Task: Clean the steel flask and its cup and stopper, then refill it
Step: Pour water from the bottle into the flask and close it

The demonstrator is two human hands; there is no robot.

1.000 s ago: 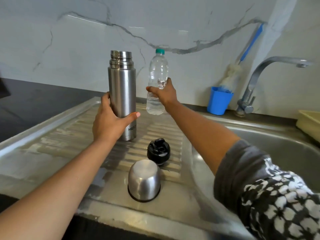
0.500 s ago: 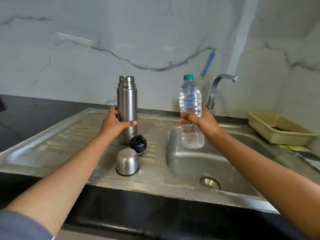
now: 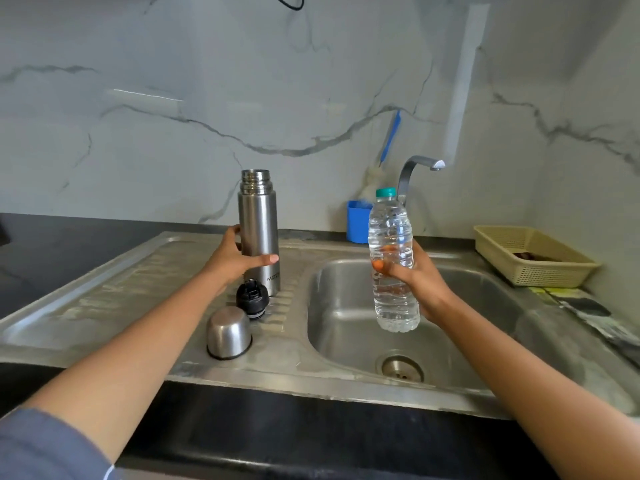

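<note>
a person's left hand [image 3: 235, 263] grips a steel flask [image 3: 259, 233] around its lower body, thumb across the front and fingers curled behind. the flask stands upright on the ridged draining board [image 3: 138, 289] of a steel sink set in a dark counter [image 3: 52, 247]. the flask's threaded mouth is uncovered; what is inside it cannot be seen from this angle.

the right hand [image 3: 415, 282] is clamped round the middle of a clear plastic water bottle [image 3: 393, 258], held upright in the air over the sink basin [image 3: 346, 306]. the bottle's green cap [image 3: 385, 192] is on. it holds clear liquid, though the level is hard to make out.

just in front of the flask's base stands its black stopper [image 3: 252, 298]. the steel cup [image 3: 228, 332] sits mouth down on the board just beside the stopper, nearer the person. neither hand touches them.

at the back of the sink, a blue holder [image 3: 356, 221] carries a brush [image 3: 391, 133] with a blue handle that leans against the marbled wall. a curved tap [image 3: 412, 171] rises beside it, its spout over the basin, and the drain [image 3: 402, 368] shows at the basin's bottom. to the right, a pale yellow basket [image 3: 530, 268] rests on the sink's edge with something dark in it, too small to tell.
</note>
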